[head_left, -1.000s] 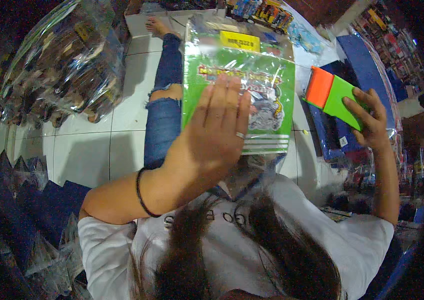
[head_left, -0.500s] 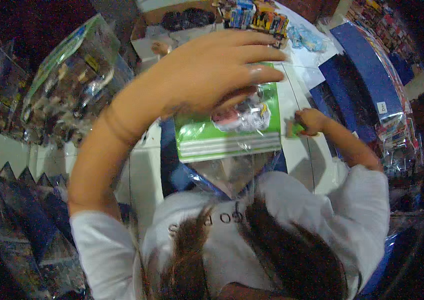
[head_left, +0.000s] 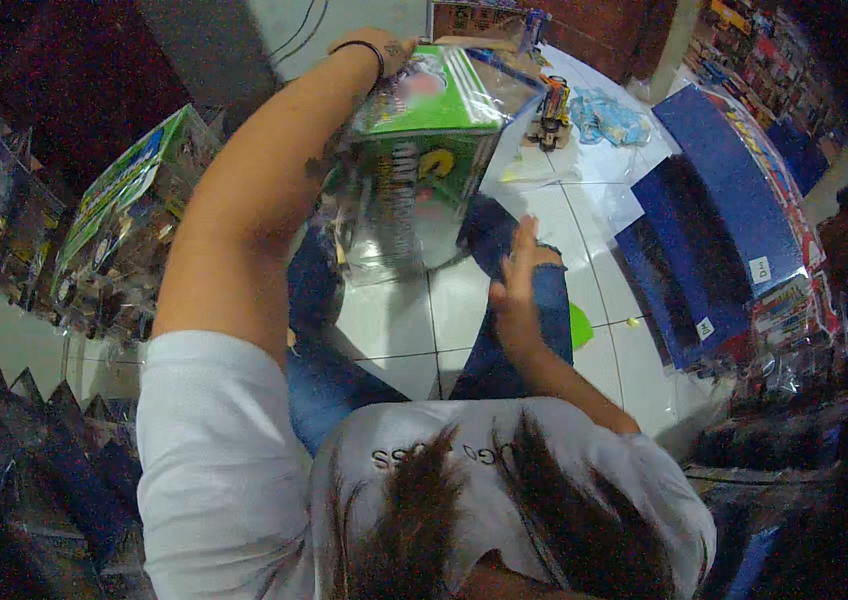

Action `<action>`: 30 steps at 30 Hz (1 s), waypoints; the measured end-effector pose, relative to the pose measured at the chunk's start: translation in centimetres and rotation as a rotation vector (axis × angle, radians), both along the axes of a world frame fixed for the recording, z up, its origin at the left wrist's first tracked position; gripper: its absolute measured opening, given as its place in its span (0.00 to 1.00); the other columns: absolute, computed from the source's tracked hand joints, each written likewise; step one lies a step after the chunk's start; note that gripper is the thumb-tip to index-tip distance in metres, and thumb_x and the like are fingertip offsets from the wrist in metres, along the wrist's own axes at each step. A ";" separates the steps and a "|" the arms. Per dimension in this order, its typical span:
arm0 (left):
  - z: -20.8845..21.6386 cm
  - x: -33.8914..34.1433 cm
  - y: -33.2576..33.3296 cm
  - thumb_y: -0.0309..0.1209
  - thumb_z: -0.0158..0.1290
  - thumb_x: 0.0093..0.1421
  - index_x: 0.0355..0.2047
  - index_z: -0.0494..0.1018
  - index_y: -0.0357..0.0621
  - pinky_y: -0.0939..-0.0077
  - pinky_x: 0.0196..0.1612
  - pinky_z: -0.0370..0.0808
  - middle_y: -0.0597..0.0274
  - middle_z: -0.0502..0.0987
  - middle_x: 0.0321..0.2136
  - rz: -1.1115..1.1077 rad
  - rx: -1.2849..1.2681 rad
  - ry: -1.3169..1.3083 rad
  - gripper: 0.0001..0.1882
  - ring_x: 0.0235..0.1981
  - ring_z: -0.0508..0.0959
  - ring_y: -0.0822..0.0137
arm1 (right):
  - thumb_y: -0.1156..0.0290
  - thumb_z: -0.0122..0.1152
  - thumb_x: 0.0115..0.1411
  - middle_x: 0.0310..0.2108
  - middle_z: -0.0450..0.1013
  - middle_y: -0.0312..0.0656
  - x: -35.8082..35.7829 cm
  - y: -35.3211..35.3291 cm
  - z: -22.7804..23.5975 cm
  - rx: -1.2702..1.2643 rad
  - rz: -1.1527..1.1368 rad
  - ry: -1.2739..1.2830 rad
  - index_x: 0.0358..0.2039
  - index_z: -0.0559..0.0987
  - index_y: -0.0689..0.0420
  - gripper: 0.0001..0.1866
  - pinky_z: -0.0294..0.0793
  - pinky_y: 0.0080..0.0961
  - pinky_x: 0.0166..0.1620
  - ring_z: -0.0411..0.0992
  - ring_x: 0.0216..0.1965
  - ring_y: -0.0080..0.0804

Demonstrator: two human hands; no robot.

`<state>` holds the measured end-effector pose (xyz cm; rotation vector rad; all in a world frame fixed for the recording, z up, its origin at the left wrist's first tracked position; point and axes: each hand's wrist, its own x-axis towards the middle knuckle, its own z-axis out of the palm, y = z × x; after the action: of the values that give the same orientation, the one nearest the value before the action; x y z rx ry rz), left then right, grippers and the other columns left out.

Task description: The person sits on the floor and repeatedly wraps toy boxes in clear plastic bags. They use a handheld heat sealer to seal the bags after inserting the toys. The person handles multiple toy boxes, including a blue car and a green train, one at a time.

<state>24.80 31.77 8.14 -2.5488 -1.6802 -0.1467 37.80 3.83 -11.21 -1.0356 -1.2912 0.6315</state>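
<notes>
A green-and-white box [head_left: 429,125] in clear plastic stands tilted over the floor between my knees, its dark green printed side toward me. My left hand [head_left: 394,52], with a dark band at the wrist, is closed on the box's far left edge; most of its fingers are hidden behind it. To the right of the box, my right hand [head_left: 519,295] holds nothing, its fingers stretched out above my right knee. A small bright green piece [head_left: 581,326] lies on the floor beside my right leg.
Blue panels [head_left: 689,250] lie at the right, near packaged goods. A toy vehicle [head_left: 551,112] and a light blue crumpled bag [head_left: 612,115] sit at the far right of the tiled floor [head_left: 384,320]. Another green-topped clear box [head_left: 129,195] stands at left, among several plastic-wrapped packages.
The box has swung away from me and tilted, showing its printed side. My left hand moved from above it to its far edge. My right hand moved inward, off the green piece.
</notes>
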 end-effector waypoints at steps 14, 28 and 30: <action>-2.7 -11.7 -22.0 0.61 0.39 0.59 0.68 0.43 0.39 0.66 0.68 0.48 0.53 0.49 0.67 -0.445 -0.597 -1.204 0.48 0.68 0.51 0.59 | 0.41 0.44 0.62 0.49 0.72 0.50 2.9 12.0 11.6 0.029 0.292 0.920 0.56 0.69 0.57 0.34 0.77 0.37 0.47 0.76 0.41 0.42; -9.2 -10.1 -32.6 0.25 0.45 0.60 0.67 0.25 0.37 0.70 0.67 0.45 0.48 0.36 0.69 -0.484 -0.173 -1.460 0.46 0.68 0.47 0.60 | 0.71 0.65 0.50 0.36 0.76 0.52 -6.0 -0.7 23.3 0.472 -0.339 -0.671 0.36 0.79 0.64 0.14 0.76 0.31 0.46 0.76 0.39 0.39; -9.1 -10.6 -32.2 0.29 0.49 0.58 0.67 0.27 0.35 0.66 0.68 0.42 0.44 0.34 0.69 -0.515 -0.009 -1.318 0.48 0.69 0.43 0.54 | 0.75 0.64 0.51 0.40 0.74 0.53 -4.1 -1.9 26.8 0.519 0.031 -1.013 0.42 0.77 0.63 0.16 0.74 0.29 0.48 0.75 0.42 0.37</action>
<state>14.24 -0.43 -0.95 -2.9259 -0.9817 -2.1857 33.67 1.95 15.57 -0.8973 -2.1899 -0.2922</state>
